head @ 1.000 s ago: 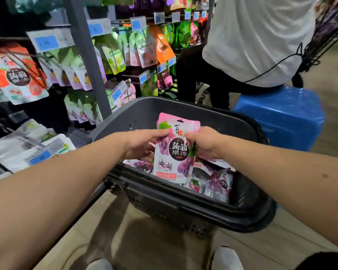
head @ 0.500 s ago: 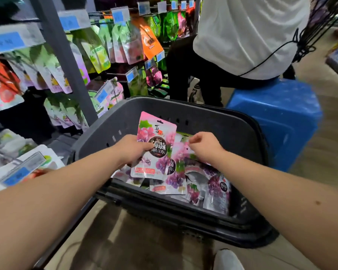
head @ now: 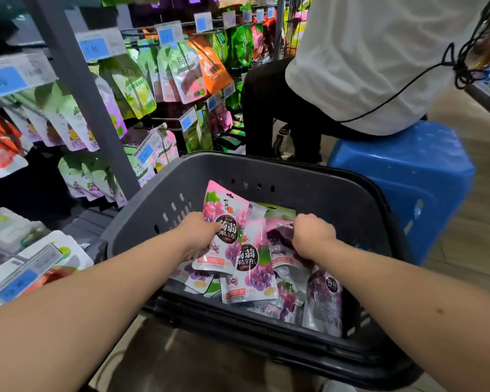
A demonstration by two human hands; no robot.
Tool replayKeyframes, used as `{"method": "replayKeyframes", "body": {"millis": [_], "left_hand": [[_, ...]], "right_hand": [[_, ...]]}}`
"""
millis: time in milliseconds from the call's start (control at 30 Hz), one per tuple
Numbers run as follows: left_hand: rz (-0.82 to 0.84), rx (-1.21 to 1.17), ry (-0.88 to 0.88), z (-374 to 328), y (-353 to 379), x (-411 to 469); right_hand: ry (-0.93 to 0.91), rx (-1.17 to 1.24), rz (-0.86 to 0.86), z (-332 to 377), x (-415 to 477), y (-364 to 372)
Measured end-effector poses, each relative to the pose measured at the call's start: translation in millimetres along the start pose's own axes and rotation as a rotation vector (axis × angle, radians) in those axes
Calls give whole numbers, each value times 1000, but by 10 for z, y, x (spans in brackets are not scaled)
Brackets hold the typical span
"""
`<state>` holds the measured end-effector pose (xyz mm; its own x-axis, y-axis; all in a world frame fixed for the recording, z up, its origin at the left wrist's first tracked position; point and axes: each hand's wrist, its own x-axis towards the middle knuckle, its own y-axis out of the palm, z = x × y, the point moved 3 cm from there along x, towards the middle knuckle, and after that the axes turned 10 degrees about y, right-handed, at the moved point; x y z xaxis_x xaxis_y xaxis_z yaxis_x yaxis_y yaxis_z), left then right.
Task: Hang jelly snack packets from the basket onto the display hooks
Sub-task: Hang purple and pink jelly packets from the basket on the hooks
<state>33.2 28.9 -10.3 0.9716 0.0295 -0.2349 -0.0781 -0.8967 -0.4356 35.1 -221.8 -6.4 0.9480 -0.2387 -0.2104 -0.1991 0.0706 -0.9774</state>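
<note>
A dark grey basket (head: 317, 190) stands in front of me with several pink and purple grape jelly packets (head: 255, 267) lying in it. My left hand (head: 198, 230) grips one pink jelly packet (head: 224, 222) by its left edge and holds it upright over the pile. My right hand (head: 311, 233) reaches down into the basket with fingers curled round another purple packet (head: 277, 236) on the pile. Display hooks (head: 164, 120) with hanging snack packets and blue price tags fill the rack at the left.
A grey upright post (head: 82, 89) of the rack stands just left of the basket. A person in a white shirt (head: 374, 52) sits on a blue stool (head: 402, 176) right behind the basket. More packets (head: 34, 250) lie on a low shelf at the left.
My right hand let go of the pink packet and dropped into the basket onto another packet. My left hand kept the pink packet and lowered it closer to the pile.
</note>
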Motion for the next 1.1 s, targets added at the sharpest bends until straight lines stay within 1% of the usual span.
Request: {"method": "replayKeyframes", "body": {"millis": [100,167,267,367,433,567,633,733,867,933,967,1033,1100], "left_hand": [[-3,40,-5,-15,27,26],[27,28,4,-49,55,17],[86,-29,17,-55,101,8],[129,-175,-13,3,138,73],[166,-245,0,-63,164,20],[326,-149,62,-137,205,-68],[342,-156,91,-144,187,-95],[366,-62,157,-184,160,-120],[365,-26,194,-236,191,-152],[379,-7,263,-249,217,-164],[355,17,298,-242,211,-158],[305,46,322,-230,201,-148],[288,47,326,-207,183,-139]], "right_hand": [[10,149,-25,143,3,-182],[20,256,1,258,11,-214],[3,400,101,442,-13,-221],[-11,553,187,596,-8,-241],[-26,683,250,694,-43,-270],[25,857,348,807,-97,-227],[107,1007,405,836,-80,-202],[195,1233,517,824,-37,-183],[185,1323,666,803,-44,-148],[144,1372,724,830,-103,-162],[123,1389,747,848,-138,-175],[84,1382,775,859,-173,-183],[85,1374,771,844,-188,-192]]}}
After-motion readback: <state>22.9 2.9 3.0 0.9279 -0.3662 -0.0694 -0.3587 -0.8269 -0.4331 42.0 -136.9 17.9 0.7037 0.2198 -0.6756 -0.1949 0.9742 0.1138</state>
